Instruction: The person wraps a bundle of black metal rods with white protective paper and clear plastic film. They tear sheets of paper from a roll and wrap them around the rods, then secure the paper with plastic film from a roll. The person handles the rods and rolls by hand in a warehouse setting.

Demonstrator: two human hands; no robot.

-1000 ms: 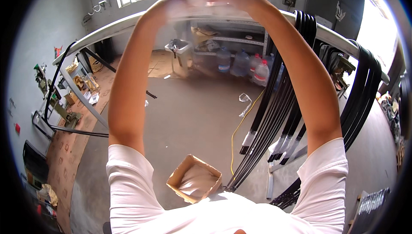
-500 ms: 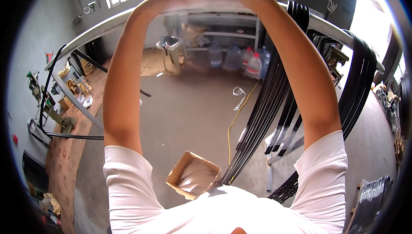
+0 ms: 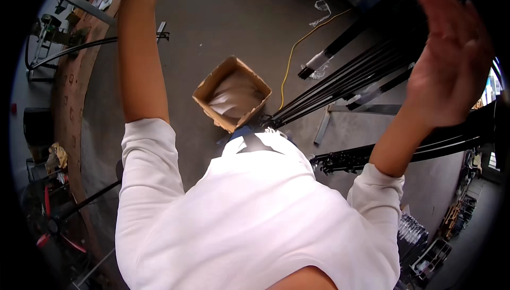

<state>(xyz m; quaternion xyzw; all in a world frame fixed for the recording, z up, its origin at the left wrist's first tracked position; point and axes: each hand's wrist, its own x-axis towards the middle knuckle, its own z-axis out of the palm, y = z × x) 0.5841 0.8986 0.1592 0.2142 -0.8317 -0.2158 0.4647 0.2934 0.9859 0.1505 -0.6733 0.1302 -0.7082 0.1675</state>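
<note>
Right hand (image 3: 449, 59) held open, slightly blurred, upper right of frame; black strips (image 3: 372, 64) overlapped by it, contact cannot be told. Left hand cut off by upper edge, state not shown. Open floor (image 3: 234, 19) bounded by left forearm (image 3: 142, 56), strips, carton (image 3: 249, 78).

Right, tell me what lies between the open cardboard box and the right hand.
In the head view, a yellow cord, then a bundle of long black strips, cross between the cardboard box and the right hand.
</note>
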